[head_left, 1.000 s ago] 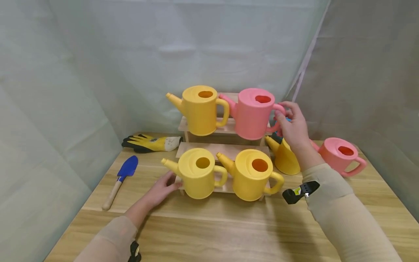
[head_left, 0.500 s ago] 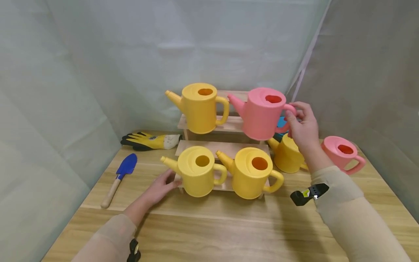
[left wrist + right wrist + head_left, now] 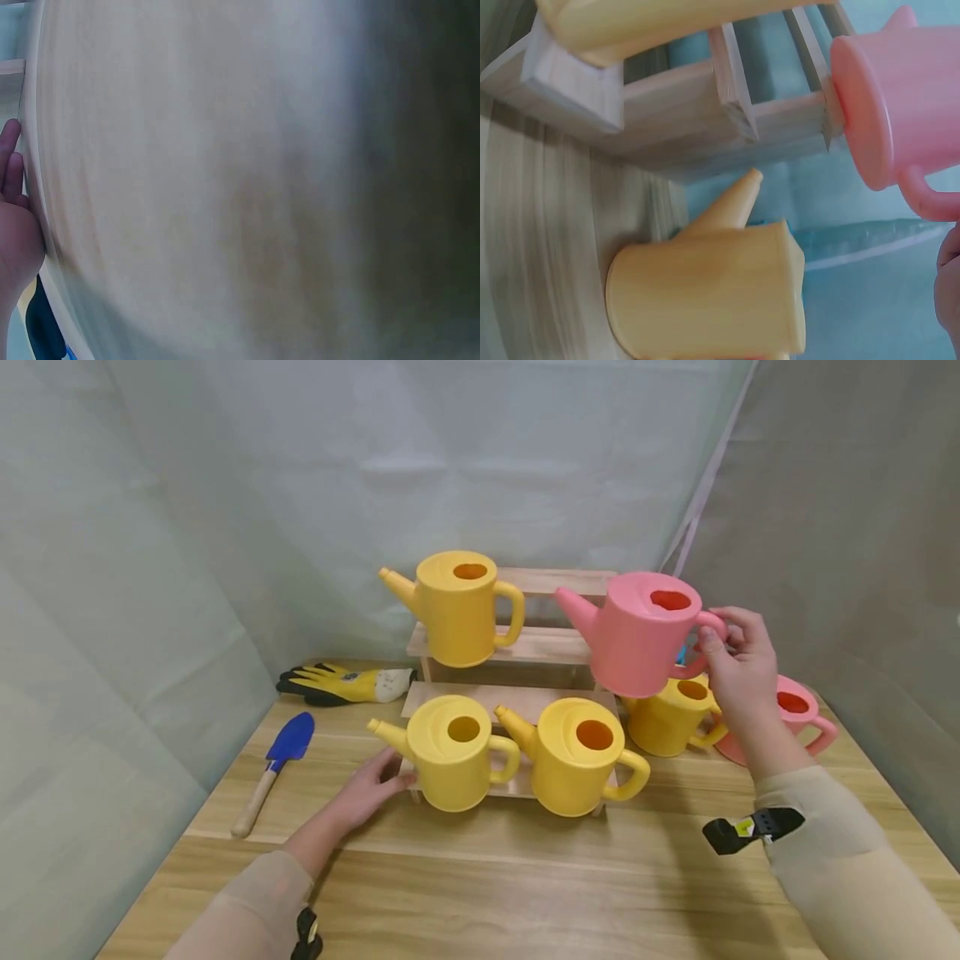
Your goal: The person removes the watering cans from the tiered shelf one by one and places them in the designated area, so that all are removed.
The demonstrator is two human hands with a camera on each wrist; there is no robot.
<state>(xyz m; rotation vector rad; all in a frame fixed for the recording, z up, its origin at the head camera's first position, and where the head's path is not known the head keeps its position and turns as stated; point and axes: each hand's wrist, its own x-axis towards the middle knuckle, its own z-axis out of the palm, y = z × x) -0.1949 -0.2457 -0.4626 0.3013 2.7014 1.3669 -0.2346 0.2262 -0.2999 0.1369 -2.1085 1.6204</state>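
Note:
My right hand [image 3: 744,668] grips the handle of a pink watering can [image 3: 637,639], held upright in front of the right end of a tiered wooden rack [image 3: 543,645]. In the right wrist view, this pink watering can [image 3: 915,105] overlaps the rack's upper shelf end. My left hand [image 3: 369,795] grips the left end of the rack's lowest shelf, thumb at its front; some fingers are hidden behind. Beside it on that shelf stand a pale yellow watering can [image 3: 450,768] and a deeper yellow watering can [image 3: 570,772]. Another yellow watering can [image 3: 457,622] stands higher up.
Behind the right arm, a yellow watering can [image 3: 663,724] and a second pink watering can [image 3: 801,700] stand on the table [image 3: 510,893]. A yellow-black glove [image 3: 348,685] and blue trowel [image 3: 292,739] lie left. Grey cloth [image 3: 315,510] hangs around the back.
My right hand has carried the pink watering can rightward and slightly down, away from the upper yellow one. More of the yellow can behind it shows. My left hand stays on the rack.

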